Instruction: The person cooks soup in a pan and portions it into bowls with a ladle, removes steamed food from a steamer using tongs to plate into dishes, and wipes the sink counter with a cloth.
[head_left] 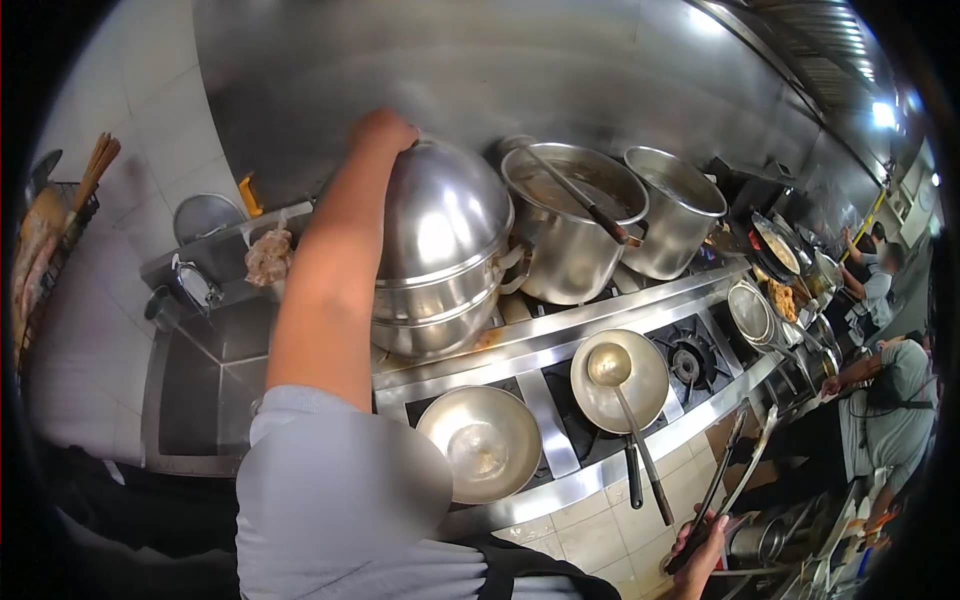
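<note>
My left hand (382,130) reaches across to the top of a domed metal lid (445,215). Its fingers are curled at the crown, where a bit of dark knob shows. The lid sits on a stacked steel steamer pot (435,315) at the back of the stove. Low on the right, my right hand (700,560) grips a pair of long metal tongs (735,470), whose arms are apart with nothing between them. A shallow pan (480,445) and a second pan (640,400) with a ladle (610,365) in it rest on the front burners.
Two tall stockpots, one (565,270) with a long utensil across its rim, the other (665,240) behind, stand right of the steamer. A sink (200,400) lies left. Strainers (750,312) and a wok (778,245) are further right. Co-workers (890,400) stand at the far right.
</note>
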